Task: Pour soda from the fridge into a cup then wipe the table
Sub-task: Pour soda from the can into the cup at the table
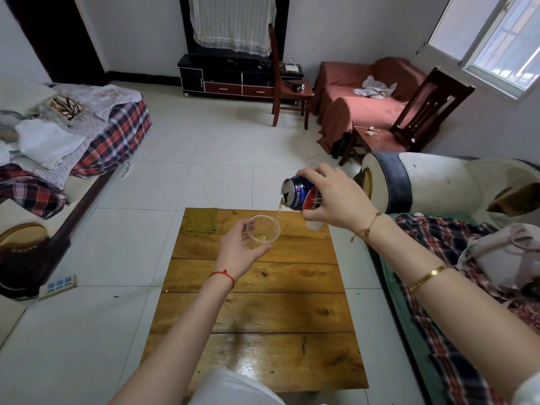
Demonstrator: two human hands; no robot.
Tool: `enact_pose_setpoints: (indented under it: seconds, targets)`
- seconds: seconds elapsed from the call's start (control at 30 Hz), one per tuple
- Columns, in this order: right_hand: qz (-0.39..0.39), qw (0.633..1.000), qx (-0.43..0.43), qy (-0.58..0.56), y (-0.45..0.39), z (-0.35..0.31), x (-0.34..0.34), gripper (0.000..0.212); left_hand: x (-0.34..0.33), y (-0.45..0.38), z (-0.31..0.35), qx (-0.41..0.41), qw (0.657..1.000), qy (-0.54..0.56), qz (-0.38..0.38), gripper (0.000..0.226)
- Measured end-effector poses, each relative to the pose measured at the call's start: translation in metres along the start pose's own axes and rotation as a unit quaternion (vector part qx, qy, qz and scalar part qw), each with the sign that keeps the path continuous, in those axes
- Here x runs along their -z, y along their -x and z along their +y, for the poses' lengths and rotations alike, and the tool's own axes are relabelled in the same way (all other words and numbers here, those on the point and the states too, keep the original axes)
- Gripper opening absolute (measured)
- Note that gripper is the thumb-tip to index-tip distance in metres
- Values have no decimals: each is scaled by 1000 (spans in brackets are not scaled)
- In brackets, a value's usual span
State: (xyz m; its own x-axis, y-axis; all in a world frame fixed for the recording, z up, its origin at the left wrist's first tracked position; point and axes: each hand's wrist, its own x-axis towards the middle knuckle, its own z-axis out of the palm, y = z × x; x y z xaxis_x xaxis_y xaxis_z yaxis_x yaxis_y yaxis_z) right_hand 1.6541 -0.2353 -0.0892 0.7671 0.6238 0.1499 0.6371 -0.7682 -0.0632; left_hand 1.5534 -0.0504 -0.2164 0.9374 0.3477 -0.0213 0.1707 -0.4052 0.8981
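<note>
Right hand point(330, 197) gripping a tilted blue soda can point(301, 195), its thin stream falling into the clear cup point(263, 232) clasped by the left hand point(239, 251) above the wooden table point(263, 311)

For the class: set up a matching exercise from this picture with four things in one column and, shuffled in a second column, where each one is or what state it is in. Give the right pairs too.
Things
1. can
2. clear cup
3. green cloth
4. red string

Places or states
A. lying at the table's far left corner
B. tilted in the right hand, pouring
C. tied round the left wrist
D. held by the left hand, catching the stream

Pairs: 1-B, 2-D, 3-A, 4-C
</note>
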Motion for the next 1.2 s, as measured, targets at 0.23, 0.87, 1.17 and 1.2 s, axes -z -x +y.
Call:
enact_pose_setpoints:
  seconds: [0.23,0.87,1.17,1.2]
  targets:
    - [3,1000,5,-5,-1,-3,-2,70,-1,1,2,2,1000,7,0,72]
    - [5,1000,10,0,-7,-10,-2,68,4,-1,0,7,1000,3,-1,72]
    - [3,1000,15,9,-9,-14,-2,69,8,-2,-3,9,1000,6,2,73]
    - [2,1000,15,10,-9,-14,-2,69,8,-2,-3,8,1000,8,2,73]
